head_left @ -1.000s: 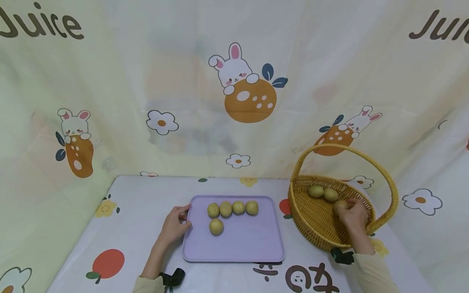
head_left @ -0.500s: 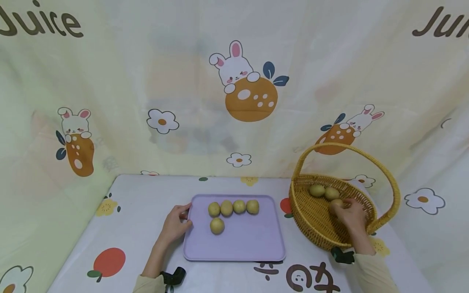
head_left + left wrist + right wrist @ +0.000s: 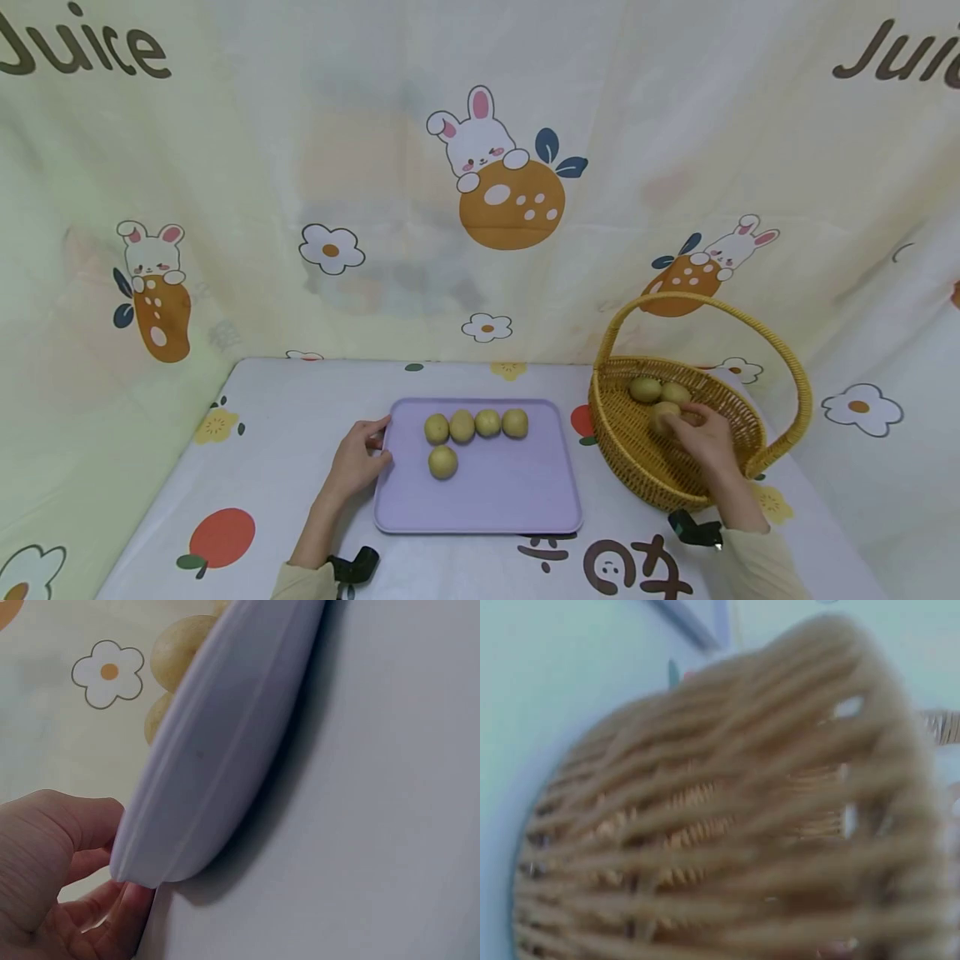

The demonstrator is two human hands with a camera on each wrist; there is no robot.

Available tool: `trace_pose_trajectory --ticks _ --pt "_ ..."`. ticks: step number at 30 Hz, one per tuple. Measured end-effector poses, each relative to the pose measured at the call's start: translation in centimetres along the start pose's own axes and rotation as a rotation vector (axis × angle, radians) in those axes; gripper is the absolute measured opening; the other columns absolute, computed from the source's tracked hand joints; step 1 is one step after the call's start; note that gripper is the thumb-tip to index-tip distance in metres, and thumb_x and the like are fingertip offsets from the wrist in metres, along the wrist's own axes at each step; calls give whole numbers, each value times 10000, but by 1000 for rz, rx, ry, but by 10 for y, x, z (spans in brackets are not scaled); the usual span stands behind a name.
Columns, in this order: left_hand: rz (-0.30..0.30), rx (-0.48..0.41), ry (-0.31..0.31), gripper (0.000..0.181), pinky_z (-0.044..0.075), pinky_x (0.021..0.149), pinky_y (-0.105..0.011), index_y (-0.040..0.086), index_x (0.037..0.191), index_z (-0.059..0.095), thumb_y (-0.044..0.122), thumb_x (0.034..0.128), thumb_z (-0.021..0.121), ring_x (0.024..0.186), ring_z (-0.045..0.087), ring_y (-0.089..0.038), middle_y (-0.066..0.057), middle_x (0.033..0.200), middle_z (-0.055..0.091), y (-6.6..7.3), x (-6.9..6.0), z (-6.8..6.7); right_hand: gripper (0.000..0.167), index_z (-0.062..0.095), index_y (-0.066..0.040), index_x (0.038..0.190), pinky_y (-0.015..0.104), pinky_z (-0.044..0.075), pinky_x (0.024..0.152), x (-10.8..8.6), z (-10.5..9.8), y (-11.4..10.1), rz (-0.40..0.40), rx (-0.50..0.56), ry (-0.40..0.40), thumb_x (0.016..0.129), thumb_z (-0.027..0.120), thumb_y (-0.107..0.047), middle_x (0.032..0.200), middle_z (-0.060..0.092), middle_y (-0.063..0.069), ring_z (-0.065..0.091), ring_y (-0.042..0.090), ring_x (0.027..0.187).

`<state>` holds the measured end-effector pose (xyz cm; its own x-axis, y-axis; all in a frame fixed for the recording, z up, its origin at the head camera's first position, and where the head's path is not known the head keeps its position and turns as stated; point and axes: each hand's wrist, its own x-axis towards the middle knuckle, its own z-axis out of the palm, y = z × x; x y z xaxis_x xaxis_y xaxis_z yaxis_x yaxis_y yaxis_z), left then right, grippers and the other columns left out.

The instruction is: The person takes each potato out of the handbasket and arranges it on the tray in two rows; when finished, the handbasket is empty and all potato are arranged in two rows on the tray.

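At the left rim of a lilac tray (image 3: 480,508), my left hand (image 3: 356,460) grips the edge between thumb and fingers; the left wrist view shows the thumb (image 3: 90,817) against the rim. On the tray, several round yellowish potatoes make a back row (image 3: 462,427), with one potato (image 3: 442,462) in front of its left end. My right hand (image 3: 708,437) reaches inside a wicker basket (image 3: 626,462) and pinches a potato (image 3: 663,417) at the fingertips. Two potatoes (image 3: 645,389) lie behind it. The basket wall (image 3: 727,825) fills the blurred right wrist view and hides most of that hand.
The basket's tall handle (image 3: 795,367) arches over it, right of my right hand. A patterned white cloth (image 3: 300,467) covers the table. Behind the table hangs a printed curtain (image 3: 390,167).
My right hand has moved left within the basket and lifted slightly, bringing its potato along. My left hand stays on the tray rim, and the tray potatoes have not moved.
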<state>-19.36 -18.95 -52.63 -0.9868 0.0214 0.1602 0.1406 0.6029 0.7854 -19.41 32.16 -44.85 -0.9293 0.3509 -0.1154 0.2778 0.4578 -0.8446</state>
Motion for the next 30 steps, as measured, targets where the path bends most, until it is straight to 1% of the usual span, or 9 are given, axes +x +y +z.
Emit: trace_pose_trajectory --ticks 2,7,9,13,15,18,23,25,30 --pt "1 0 2 597 489 741 -322 -40 1317 596 -33 727 688 860 626 -215 -173 1123 604 0 -1 0 582 440 126 1373 267 544 654 -2 3 -5 -12 28 -11 929 613 -208 1056 604 184 603 43 698" --pt "-3 -2 4 597 484 735 -317 -36 1316 599 -29 726 686 859 623 -212 -171 1123 603 -1 -2 -1 601 420 78 1421 273 546 703 -5 10 -15 -9 72 -46 952 612 -244 1194 587 194 591 6 744" --pt "-4 0 4 597 481 733 -317 -33 1316 601 -26 725 687 856 619 -209 -166 1119 604 -1 -3 -1 609 410 61 1439 270 544 712 -7 12 -19 -7 103 -67 956 615 -248 1183 603 150 591 1 754" --pt "2 6 9 594 479 742 -324 -33 1313 603 -21 725 689 852 614 -202 -160 1114 607 -2 -2 0 615 412 48 1443 269 539 710 -12 16 -30 -26 149 -109 952 629 -251 1072 622 22 596 20 769" --pt "8 6 12 594 480 747 -332 -32 1313 603 -20 726 689 852 615 -203 -159 1115 608 -3 -1 1 616 411 48 1443 256 534 707 -16 18 -36 -42 154 -127 951 629 -251 1058 623 -2 597 27 786" --pt "15 6 14 594 483 755 -339 -33 1315 601 -20 727 689 857 620 -206 -160 1119 607 -4 1 1 613 407 42 1449 243 528 710 -21 23 -45 -64 154 -149 952 622 -245 1095 637 29 607 24 812" --pt "10 8 14 597 483 759 -345 -29 1319 599 -16 730 692 863 625 -208 -157 1122 605 -4 2 2 587 408 36 1448 257 527 769 -27 34 -56 -86 152 -186 962 601 -229 1240 587 157 596 3 828" --pt "8 9 14 598 482 754 -346 -32 1319 598 -16 728 693 860 623 -209 -159 1121 604 -3 2 2 576 417 41 1440 261 529 771 -30 41 -61 -90 161 -193 958 604 -211 1247 577 176 596 15 825" --pt "12 8 17 598 485 751 -351 -42 1314 597 -16 724 690 856 625 -217 -167 1121 605 -1 1 0 549 466 31 1412 250 526 722 -38 60 -72 -92 188 -197 934 636 -179 1169 617 161 609 62 806"
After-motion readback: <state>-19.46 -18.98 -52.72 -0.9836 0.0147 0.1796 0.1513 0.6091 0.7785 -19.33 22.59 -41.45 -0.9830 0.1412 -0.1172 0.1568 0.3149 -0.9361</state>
